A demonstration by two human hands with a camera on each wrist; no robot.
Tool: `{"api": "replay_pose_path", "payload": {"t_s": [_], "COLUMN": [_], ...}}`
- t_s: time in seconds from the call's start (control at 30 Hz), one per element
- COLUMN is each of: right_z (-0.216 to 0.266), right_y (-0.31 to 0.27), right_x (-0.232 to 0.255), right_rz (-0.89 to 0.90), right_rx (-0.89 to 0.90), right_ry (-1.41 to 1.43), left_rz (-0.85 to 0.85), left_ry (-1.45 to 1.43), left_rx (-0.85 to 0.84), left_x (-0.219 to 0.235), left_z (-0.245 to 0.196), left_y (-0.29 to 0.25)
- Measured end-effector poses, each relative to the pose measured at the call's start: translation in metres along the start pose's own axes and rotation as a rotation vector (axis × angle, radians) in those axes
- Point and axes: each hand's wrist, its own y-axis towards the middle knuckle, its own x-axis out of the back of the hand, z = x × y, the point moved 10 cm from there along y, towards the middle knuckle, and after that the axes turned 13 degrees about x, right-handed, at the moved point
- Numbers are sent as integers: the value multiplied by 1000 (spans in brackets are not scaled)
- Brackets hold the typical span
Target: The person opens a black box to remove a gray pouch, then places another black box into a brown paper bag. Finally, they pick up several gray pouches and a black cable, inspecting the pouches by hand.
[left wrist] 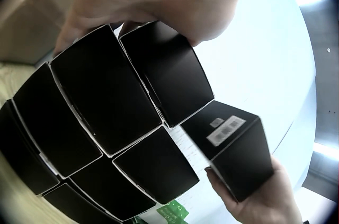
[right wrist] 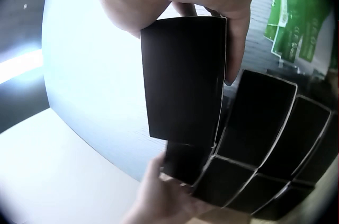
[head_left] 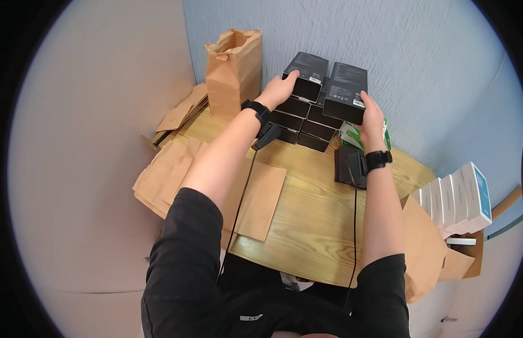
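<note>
Pale blue textured wall (head_left: 385, 34) at the back; wood-grain table (head_left: 306, 208) below, bearing a two-column stack of black boxes (head_left: 318, 130).

Head view. Principal item: raised box (head_left: 345, 101), black, ahead of the person and over the right-hand column; long axis running away towards the wall. Right hand (head_left: 372, 118) nearer, grasping it from the right side. Companion item: top-left box (head_left: 306, 88), crowning the left-hand column; left hand (head_left: 277, 92) curled round it from the left. Paper bag (head_left: 233, 73), upright, farther left.

Left wrist view. Governing relation, as judged: height and alignment of the raised box over the right-hand column, which is one box shorter than its neighbour. Wall visible between the two, hence a gap at the near end; from the head, overlap conceals it. Barcode label (left wrist: 226, 130) on the box's upper face. Contact between raised box and top-left box: cannot tell.

Right wrist view. Raised box seen end-on; fingers (right wrist: 236, 49) of the right hand along its side, between box and column. Green packets (right wrist: 299, 20), partly screened from the head, plainer here. Far end of the box: hidden.
</note>
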Motion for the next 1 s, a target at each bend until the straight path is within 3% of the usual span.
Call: {"api": "replay_pose_path", "payload": {"t_s": [0.03,0.07,0.13,0.37,0.47,0.53,0.6,0.67,0.77,0.83,0.87,0.93,1.0], "right_z": [2,5,19,-16,-17,-24,-26,-29,-42,-49,-37,-65,-70], "right_y": [10,10,9,20,8,-3,-8,-5,3,6,-15,-32,-69], "right_x": [2,-3,-8,-19,-25,-32,-34,-34,-30,-28,-15,3,2], "right_rz": [-14,-8,0,65,111,170,191,213,216,142,-116,-288,-381], "right_rx": [110,110,205,49,-107,-193,-135,-75,-43,-60,-37,-47,-82], "right_ry": [-118,-121,-398,-187,-228,-82,-95,-104,-108,57,103,239,178], "left_rz": [5,10,11,65,45,36,28,174,192,191,168,132,369], "left_ry": [3,7,-5,-50,-147,-134,-120,-226,-213,-187,-231,-326,-481], "left_rx": [-3,-5,-10,75,76,60,43,112,190,181,178,179,385], "left_x": [1,1,2,5,5,3,2,-9,-10,-10,-8,-8,-26], "left_z": [-1,0,2,18,20,21,23,29,31,21,17,14,45], "left_y": [-1,0,1,11,5,-2,0,1,-5,-15,-30,-49,-42]}}
